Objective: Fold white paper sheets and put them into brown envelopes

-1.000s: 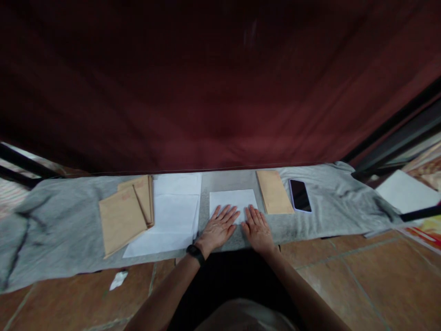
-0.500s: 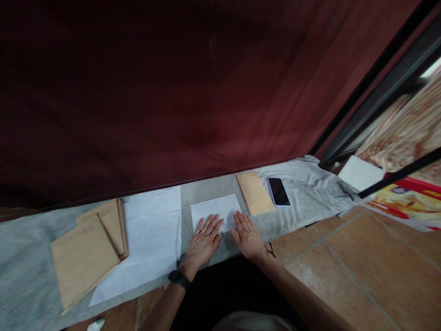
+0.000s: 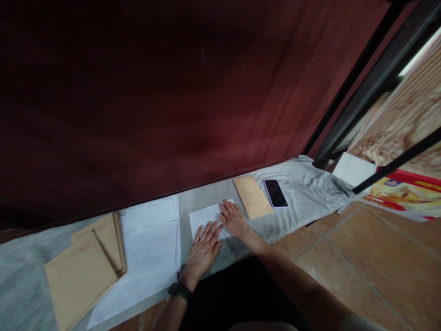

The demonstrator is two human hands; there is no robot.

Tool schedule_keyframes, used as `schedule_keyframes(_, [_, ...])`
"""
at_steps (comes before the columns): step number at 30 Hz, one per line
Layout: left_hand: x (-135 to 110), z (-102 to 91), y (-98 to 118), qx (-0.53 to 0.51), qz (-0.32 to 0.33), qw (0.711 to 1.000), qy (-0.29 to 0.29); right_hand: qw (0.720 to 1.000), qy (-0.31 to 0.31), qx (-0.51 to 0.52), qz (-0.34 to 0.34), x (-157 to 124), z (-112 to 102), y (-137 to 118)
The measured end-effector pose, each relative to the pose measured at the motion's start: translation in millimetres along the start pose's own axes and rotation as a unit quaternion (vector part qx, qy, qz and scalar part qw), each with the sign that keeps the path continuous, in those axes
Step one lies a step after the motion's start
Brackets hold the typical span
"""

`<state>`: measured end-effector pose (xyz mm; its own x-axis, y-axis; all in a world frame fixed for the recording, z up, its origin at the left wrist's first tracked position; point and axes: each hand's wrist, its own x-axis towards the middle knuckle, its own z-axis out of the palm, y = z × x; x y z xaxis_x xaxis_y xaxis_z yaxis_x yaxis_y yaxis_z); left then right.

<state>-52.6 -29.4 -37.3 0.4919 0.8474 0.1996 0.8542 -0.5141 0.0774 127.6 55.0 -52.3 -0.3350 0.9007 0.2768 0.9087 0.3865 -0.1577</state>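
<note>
A small white sheet of paper (image 3: 204, 216), possibly folded, lies flat on the grey cloth in front of me. My left hand (image 3: 203, 250) rests palm down on its near edge, fingers stretched out. Flat on the right part of the same paper is my right hand (image 3: 234, 219), its fingers extended and close to the left fingertips. The hands cover the paper's near and right portions. Just right of my right hand lies a single brown envelope (image 3: 254, 197), apart from it.
Larger white sheets (image 3: 151, 248) lie at the left, partly under a pile of brown envelopes (image 3: 82, 271). A phone (image 3: 276, 193) sits on the grey cloth (image 3: 306, 193) at right. A dark red curtain (image 3: 172, 115) hangs behind; a colourful printed box (image 3: 409, 193) is far right.
My right hand has slid left and away from me across the paper, nearer to my left hand. My left hand stays on the near edge. The view has shifted slightly.
</note>
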Motion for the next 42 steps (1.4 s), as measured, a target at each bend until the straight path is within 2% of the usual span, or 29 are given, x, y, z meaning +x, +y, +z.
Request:
schedule_keyframes(4, [0,-1.7,0,0.002,0.002,1.000,0.001,0.999,0.028,-0.013,0.017,4,5,6])
schedule_keyframes(8, [0,-1.7,0,0.008,0.003,1.000,-0.001,0.997,0.060,-0.012,0.039,-11,7,-1])
schedule_keyframes(12, [0,-0.6,-1,0.009,0.004,1.000,-0.007,0.997,0.058,0.006,-0.045,-42,4,-5])
schedule_keyframes(15, [0,2.2,0,0.008,-0.005,1.000,-0.004,0.997,0.062,0.006,-0.048,-59,0,-3])
schedule_keyframes(20, [-6,11.5,4,0.016,-0.101,0.994,0.028,0.997,0.078,0.004,-0.025,-67,-6,0])
schedule_keyframes(26, [-21,20.6,17,-0.016,-0.218,0.969,0.118,0.998,0.068,0.002,0.000,-73,-9,1])
schedule_keyframes(29, [-25,19.0,22,-0.084,-0.288,0.943,0.145,0.998,0.062,0.003,0.004,-75,-10,1])
schedule_keyframes(31, [-24,14.5,21,-0.146,-0.344,0.916,0.145,0.998,0.063,0.006,0.007,-75,-11,1])
schedule_keyframes(34, [-18,4.8,13,-0.252,-0.414,0.864,0.136,0.998,0.067,0.011,0.013,-74,-12,0])
schedule_keyframes(39, [-10,-6.1,-8,-0.404,-0.498,0.750,0.162,0.997,0.066,0.024,0.016,-73,-13,-2])
schedule_keyframes(42, [-10,-9.5,-11,-0.424,-0.513,0.727,0.171,0.997,0.069,0.035,0.018,-73,-15,-2])
